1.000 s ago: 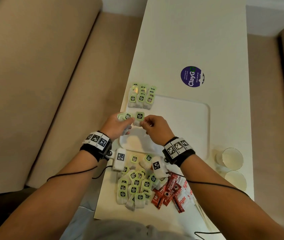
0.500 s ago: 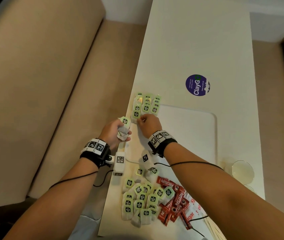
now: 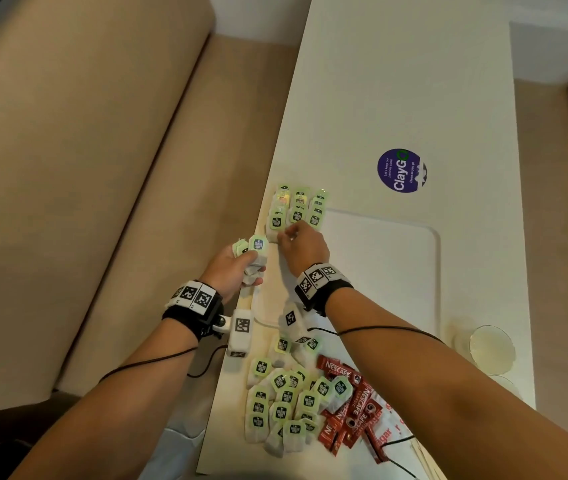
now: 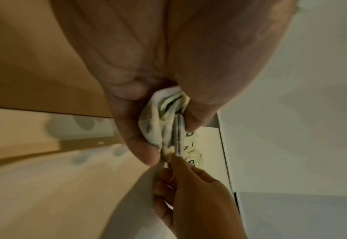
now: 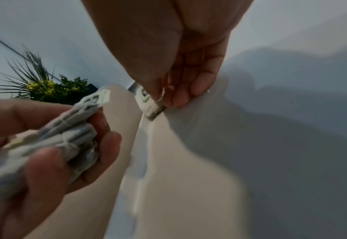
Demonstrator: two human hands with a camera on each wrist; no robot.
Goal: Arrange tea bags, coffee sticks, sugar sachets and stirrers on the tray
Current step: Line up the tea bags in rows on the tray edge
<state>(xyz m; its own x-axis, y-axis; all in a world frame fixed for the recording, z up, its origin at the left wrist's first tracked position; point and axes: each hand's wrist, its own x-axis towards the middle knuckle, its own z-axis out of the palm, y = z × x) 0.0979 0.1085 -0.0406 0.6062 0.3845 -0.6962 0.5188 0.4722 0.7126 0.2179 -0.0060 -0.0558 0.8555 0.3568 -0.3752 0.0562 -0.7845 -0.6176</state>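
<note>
A white tray (image 3: 396, 265) lies on the white table. Rows of green-tagged tea bags (image 3: 298, 209) stand at its far left corner. My right hand (image 3: 284, 235) pinches one tea bag (image 5: 151, 106) and sets it against the near end of those rows. Just left of it, over the table's left edge, my left hand (image 3: 244, 259) grips a bunch of tea bags (image 4: 164, 122), also seen in the right wrist view as a bunch of tea bags (image 5: 66, 135). A loose heap of tea bags (image 3: 286, 400) lies near me, with red coffee sticks (image 3: 348, 407) and sugar sachets (image 3: 391, 424) to its right.
A purple round sticker (image 3: 401, 170) is on the table beyond the tray. Two glasses (image 3: 490, 348) stand at the tray's near right. A beige bench (image 3: 85, 168) runs along the table's left side. Wrist cables trail over the heap.
My right hand took a tea bag from the left hand's bunch and carried it forward to the rows at the tray's far left corner. The left hand stayed close, still holding the bunch.
</note>
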